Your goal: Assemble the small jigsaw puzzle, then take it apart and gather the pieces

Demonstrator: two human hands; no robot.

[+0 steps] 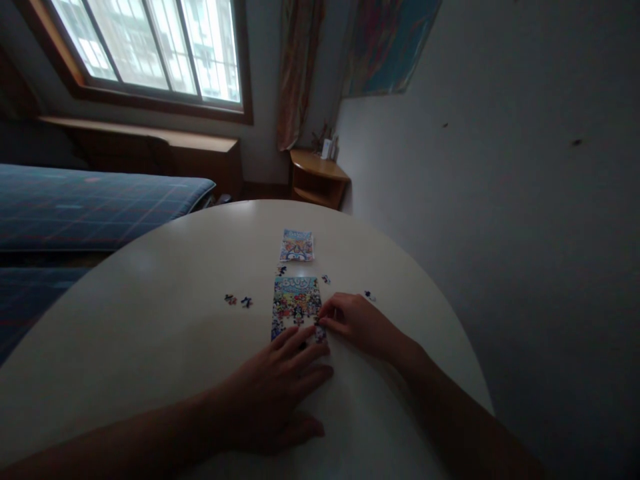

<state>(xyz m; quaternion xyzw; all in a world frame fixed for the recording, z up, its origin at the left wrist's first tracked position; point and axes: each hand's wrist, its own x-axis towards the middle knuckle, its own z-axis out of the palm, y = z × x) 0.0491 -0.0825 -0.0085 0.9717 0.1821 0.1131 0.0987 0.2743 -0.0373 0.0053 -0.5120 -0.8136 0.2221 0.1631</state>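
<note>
A colourful jigsaw puzzle (297, 292) lies flat on the white round table (165, 320), with gaps in its lower part. My left hand (285, 383) rests over the puzzle's lower edge, fingers spread and stretched out, hiding part of it. At the puzzle's right edge, my right hand (353, 319) pinches a small dark puzzle piece (318, 321) between thumb and forefinger. Loose puzzle pieces (239, 301) lie to the left of the puzzle. Others sit near its top: one piece (281, 270) at the upper left, another piece (326, 279) at the upper right. A further piece (370, 295) lies beyond my right hand.
A printed picture packet (297, 246) lies behind the puzzle. Past the table are a blue plaid mattress (100, 207) on the left, a small wooden corner cabinet (320, 165) at the back, and a white wall (480, 200) on the right.
</note>
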